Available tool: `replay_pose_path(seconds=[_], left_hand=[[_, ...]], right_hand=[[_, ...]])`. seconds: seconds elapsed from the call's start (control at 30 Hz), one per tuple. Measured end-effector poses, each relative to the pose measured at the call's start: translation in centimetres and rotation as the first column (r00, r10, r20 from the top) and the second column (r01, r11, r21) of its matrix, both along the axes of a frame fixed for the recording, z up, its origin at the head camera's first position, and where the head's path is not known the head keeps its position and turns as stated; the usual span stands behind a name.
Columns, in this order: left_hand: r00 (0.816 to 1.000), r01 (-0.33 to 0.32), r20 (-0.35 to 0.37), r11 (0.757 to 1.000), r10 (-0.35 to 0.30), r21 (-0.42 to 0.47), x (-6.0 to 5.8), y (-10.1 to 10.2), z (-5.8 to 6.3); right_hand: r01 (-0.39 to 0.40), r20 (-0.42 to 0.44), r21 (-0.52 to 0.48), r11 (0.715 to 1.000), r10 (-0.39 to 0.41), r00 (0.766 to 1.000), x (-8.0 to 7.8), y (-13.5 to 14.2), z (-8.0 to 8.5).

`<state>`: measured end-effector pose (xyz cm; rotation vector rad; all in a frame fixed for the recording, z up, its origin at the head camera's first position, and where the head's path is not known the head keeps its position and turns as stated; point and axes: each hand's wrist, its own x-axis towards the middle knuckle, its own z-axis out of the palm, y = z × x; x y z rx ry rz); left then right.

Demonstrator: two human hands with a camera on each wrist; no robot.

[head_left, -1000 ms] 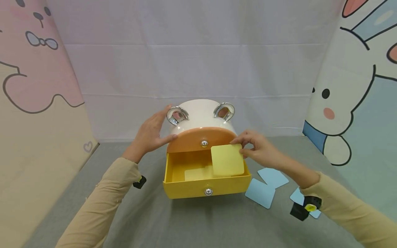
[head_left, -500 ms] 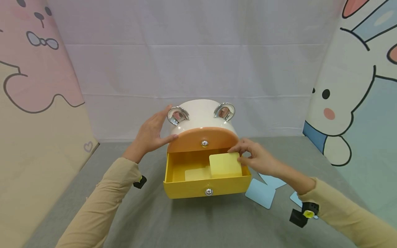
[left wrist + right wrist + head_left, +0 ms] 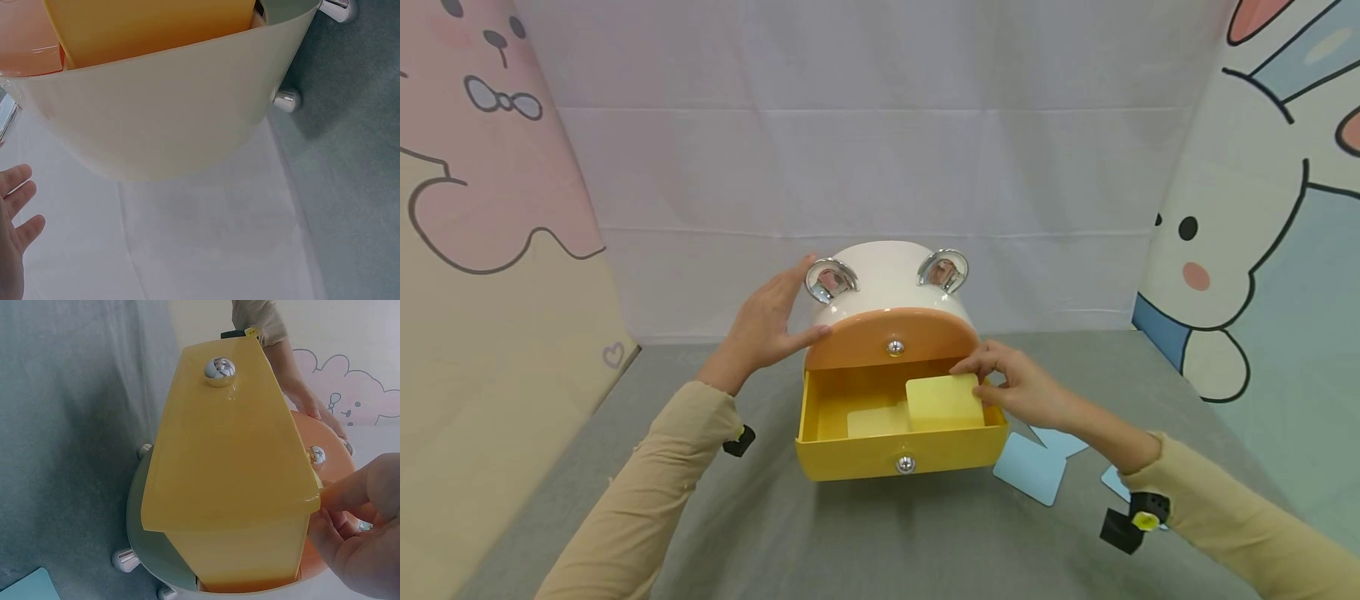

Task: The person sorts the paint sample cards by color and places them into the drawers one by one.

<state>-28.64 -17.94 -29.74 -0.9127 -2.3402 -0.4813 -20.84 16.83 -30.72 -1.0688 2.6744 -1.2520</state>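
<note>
A small white cabinet (image 3: 883, 271) with silver ears stands on the grey table. Its orange upper drawer (image 3: 850, 342) is closed, while the yellow drawer (image 3: 857, 460) below is pulled out. My right hand (image 3: 1018, 383) pinches a yellow card (image 3: 944, 402) by its right edge, the card's lower part down inside the drawer. Another pale yellow card (image 3: 877, 421) lies on the drawer floor. With fingers spread, my left hand (image 3: 767, 321) rests against the cabinet's left side, thumb at the orange drawer's edge. In the right wrist view the drawer front (image 3: 228, 444) hides most of the card.
Several light blue cards, one of them a square card (image 3: 1030, 468), lie on the table to the right of the drawer, partly under my right forearm. A white cloth backdrop (image 3: 865, 167) hangs behind, with printed cartoon panels on both sides.
The yellow card in my right hand has gone lower into the open drawer, and the hand has moved down with it. My left hand has stayed in place.
</note>
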Motion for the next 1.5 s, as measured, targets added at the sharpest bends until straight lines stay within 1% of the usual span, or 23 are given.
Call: replay_pose_path(seconds=[0.17, 0.47, 0.6, 0.73, 0.87, 1.0, 1.27, 1.5], left_hand=[[1.0, 0.001, -0.006, 1.0, -0.001, 0.0, 0.0, 0.0, 0.0], [1.0, 0.003, -0.023, 1.0, -0.002, 0.008, -0.1, 0.0, -0.1], [1.0, 0.0, -0.029, 1.0, 0.0, 0.008, -0.1, 0.0, -0.1], [1.0, 0.001, -0.028, 1.0, -0.001, 0.004, -0.1, 0.1, -0.1], [1.0, 0.002, -0.017, 1.0, -0.002, 0.003, -0.1, 0.1, 0.0], [1.0, 0.001, -0.015, 1.0, -0.001, 0.006, -0.1, 0.0, 0.0], [1.0, 0.002, -0.012, 1.0, -0.002, 0.005, -0.1, 0.0, 0.0], [1.0, 0.002, -0.009, 1.0, -0.002, 0.005, -0.1, 0.1, 0.0]], right_hand=[[-0.01, 0.002, 0.004, 1.0, 0.01, 1.0, 0.0, -0.1, -0.1], [-0.002, 0.042, 0.026, 1.0, 0.001, 0.999, 0.0, -0.3, -0.2], [-0.008, 0.024, 0.015, 1.0, 0.008, 1.0, -0.1, -0.3, -0.2], [-0.017, -0.01, -0.02, 1.0, 0.017, 1.0, -0.4, 0.0, -0.3], [-0.002, -0.043, -0.026, 1.0, 0.001, 0.999, -0.6, 0.5, 0.1], [0.014, -0.063, -0.034, 0.999, -0.016, 0.998, -0.5, 1.1, 0.5], [0.032, -0.11, -0.062, 0.998, -0.039, 0.993, 0.3, 1.9, 0.9], [0.072, -0.139, -0.068, 0.995, -0.081, 0.987, 2.1, 2.3, 1.4]])
